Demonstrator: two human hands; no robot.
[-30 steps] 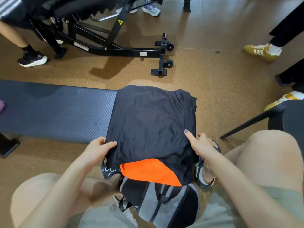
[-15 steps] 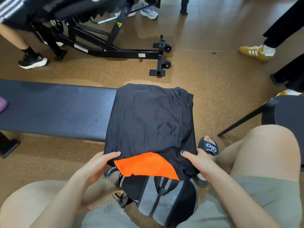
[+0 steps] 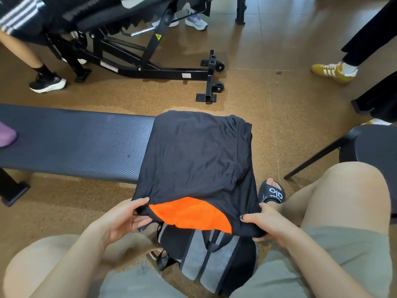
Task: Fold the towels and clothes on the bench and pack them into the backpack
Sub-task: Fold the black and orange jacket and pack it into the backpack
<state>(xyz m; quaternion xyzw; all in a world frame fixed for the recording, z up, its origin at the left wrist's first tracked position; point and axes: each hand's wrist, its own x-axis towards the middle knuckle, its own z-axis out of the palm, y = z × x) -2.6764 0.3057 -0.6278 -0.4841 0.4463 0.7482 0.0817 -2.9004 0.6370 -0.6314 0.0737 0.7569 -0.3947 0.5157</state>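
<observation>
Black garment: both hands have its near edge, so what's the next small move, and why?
Probably draw the black garment off the bench and lower it toward the backpack. It looks folded, the left hand and right hand grip its near corners, and the backpack sits directly below between the knees. Whether the backpack is open cannot be seen.

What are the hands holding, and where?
Both hold the folded black garment by its near edge: left hand at the left corner, right hand at the right.
</observation>
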